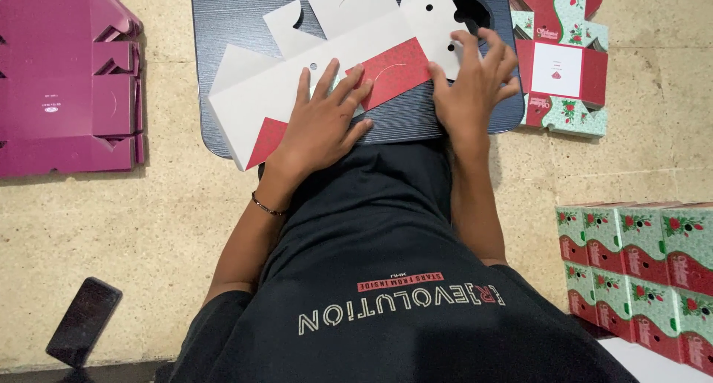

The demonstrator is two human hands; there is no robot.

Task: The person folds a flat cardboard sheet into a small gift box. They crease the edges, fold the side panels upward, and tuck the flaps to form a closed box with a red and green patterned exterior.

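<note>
- Pressing down from the head view: left hand (321,123) laid flat, fingers spread and fully extended, palm on a flat die-cut carton blank (327,63), gripping nothing.
- Resting at the blank's right end: right hand (471,82), fingers splayed and slightly curled, fingertips (466,37) on a white flap with small round holes; nothing pinched or enclosed.
- Lying white side up across a dark grey lap board (223,26): the blank, tilted, with red printed panels showing between and below the two hands, one corner hanging past the board's near edge.
- Worn on the left wrist: a thin bracelet (267,206).
- Lying on the floor well to the left: a stack of flat magenta carton blanks (63,86).
- Lying just beside the board's right edge: a pile of flat red and mint floral blanks (563,63).
- Standing at the lower right, stacked in two rows: folded floral boxes (639,264).
- Lying at the lower left on the beige floor (171,227), apart from everything else: a dark phone (83,320).
- Filling the lower middle: a black shirt (386,279).
</note>
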